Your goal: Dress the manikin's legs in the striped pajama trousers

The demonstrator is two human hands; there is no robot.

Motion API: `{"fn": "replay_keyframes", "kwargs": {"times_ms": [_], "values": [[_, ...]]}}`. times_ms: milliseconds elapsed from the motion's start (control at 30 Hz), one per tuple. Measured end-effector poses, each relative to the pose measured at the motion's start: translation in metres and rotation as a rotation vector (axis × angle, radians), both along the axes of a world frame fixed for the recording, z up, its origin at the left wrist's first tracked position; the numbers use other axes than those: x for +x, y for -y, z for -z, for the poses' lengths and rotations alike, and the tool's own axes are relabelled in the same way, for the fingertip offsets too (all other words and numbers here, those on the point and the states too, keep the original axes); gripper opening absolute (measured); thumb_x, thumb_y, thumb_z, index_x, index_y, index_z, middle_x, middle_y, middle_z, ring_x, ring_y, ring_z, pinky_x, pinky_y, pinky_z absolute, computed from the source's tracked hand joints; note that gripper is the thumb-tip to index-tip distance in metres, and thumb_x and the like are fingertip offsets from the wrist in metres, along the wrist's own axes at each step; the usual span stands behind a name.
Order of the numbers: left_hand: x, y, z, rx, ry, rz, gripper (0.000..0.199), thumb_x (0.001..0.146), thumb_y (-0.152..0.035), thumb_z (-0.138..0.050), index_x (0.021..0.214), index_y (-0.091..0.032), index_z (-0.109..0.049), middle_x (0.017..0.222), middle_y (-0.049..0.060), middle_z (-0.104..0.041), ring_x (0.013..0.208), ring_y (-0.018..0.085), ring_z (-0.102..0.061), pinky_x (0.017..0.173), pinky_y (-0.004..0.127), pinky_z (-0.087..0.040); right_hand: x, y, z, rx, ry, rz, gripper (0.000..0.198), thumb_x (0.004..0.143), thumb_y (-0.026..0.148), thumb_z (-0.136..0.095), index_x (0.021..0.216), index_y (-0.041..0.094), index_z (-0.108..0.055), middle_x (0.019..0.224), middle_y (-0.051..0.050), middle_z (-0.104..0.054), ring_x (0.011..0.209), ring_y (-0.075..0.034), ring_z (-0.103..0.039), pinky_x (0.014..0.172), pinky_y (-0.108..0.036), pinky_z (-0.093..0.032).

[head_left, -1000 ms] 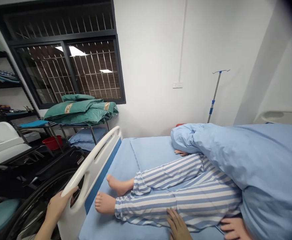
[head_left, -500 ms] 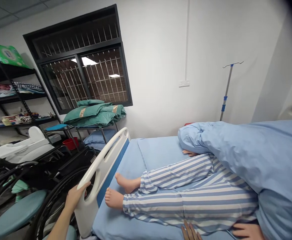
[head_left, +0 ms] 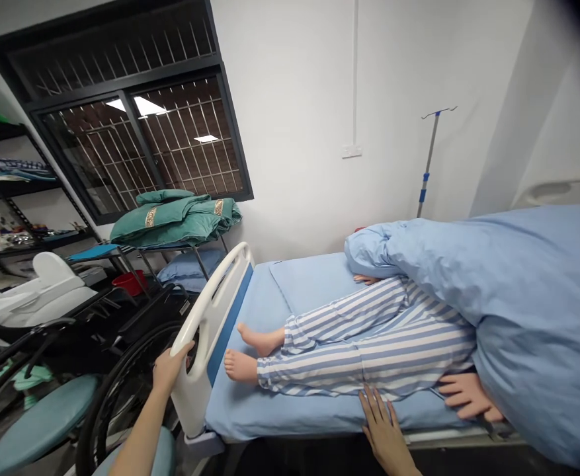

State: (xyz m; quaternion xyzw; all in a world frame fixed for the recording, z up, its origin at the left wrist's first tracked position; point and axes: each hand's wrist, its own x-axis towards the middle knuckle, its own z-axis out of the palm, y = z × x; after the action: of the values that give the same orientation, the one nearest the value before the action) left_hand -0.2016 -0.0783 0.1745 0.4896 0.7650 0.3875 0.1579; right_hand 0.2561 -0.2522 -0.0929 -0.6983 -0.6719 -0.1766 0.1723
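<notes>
My left hand (head_left: 166, 370) is wrapped round the end of the white footboard (head_left: 189, 390) of a bed, fingers partly hidden behind it. Flat on the near mattress edge rests my right hand (head_left: 383, 426), fingers spread, its tips by the trousers of a lying figure. That figure looks like a care mannequin, in blue-and-white striped trousers (head_left: 369, 350) with bare feet (head_left: 243, 365). Its near hand (head_left: 471, 395) lies palm down right of mine. A light blue quilt (head_left: 532, 277) is bunched over its upper body. Under the legs is a blue sheet (head_left: 299, 281).
A wheelchair wheel (head_left: 102, 396) and a teal round seat (head_left: 44, 423) stand left of the footboard. Green folded bedding (head_left: 180, 221) lies on a rack below the barred window (head_left: 135, 139). Behind the bed rises a drip stand (head_left: 428, 158). Shelves (head_left: 16, 192) line the left.
The view has shifted, showing more of the near bed edge and my right hand. My left hand stays on the footboard, and my right hand stays at the mattress edge beside the trousers.
</notes>
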Motion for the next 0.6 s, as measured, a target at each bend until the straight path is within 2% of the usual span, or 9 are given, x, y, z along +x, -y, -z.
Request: {"fn": "replay_keyframes", "kwargs": {"times_ms": [167,333,500,600], "values": [[-0.01,-0.004,0.005,-0.076,-0.009,0.02,0.041,0.055,-0.059,-0.053,0.061,-0.018,-0.057,0.06,0.007,-0.061,0.065,0.025,-0.058,0.062,0.035,-0.042,-0.012,0.001,0.001,-0.045,0.04,0.067,0.082,0.072,0.015,-0.038,0.134,0.017,0.015,0.142,-0.008,-0.004,0.129,-0.029,-0.008,0.1,-0.052,-0.011],[-0.015,-0.006,0.01,-0.106,-0.062,-0.003,0.047,0.057,-0.062,-0.05,0.07,-0.018,-0.057,0.076,0.012,-0.063,0.079,0.028,-0.057,0.068,0.037,-0.042,-0.01,0.002,-0.003,-0.186,0.118,0.044,0.096,0.06,0.012,-0.043,0.132,0.016,0.022,0.142,-0.008,0.002,0.128,-0.031,-0.003,0.099,-0.053,-0.011],[-0.019,-0.007,0.015,-0.119,-0.075,0.056,0.05,0.06,-0.065,-0.045,0.075,-0.018,-0.056,0.076,0.011,-0.063,0.082,0.029,-0.056,0.069,0.036,-0.041,-0.006,0.002,-0.004,-0.294,0.135,0.055,0.1,0.056,0.013,-0.043,0.132,0.015,0.021,0.142,-0.009,0.004,0.128,-0.032,-0.002,0.099,-0.053,-0.01],[-0.018,-0.006,0.017,-0.151,-0.1,0.01,0.052,0.061,-0.066,-0.043,0.08,-0.019,-0.055,0.081,0.012,-0.063,0.084,0.03,-0.055,0.066,0.036,-0.041,-0.004,0.002,0.0,-0.304,0.152,0.056,0.101,0.055,0.015,-0.044,0.132,0.016,0.022,0.142,-0.009,0.003,0.128,-0.032,-0.001,0.098,-0.053,-0.01]]}}
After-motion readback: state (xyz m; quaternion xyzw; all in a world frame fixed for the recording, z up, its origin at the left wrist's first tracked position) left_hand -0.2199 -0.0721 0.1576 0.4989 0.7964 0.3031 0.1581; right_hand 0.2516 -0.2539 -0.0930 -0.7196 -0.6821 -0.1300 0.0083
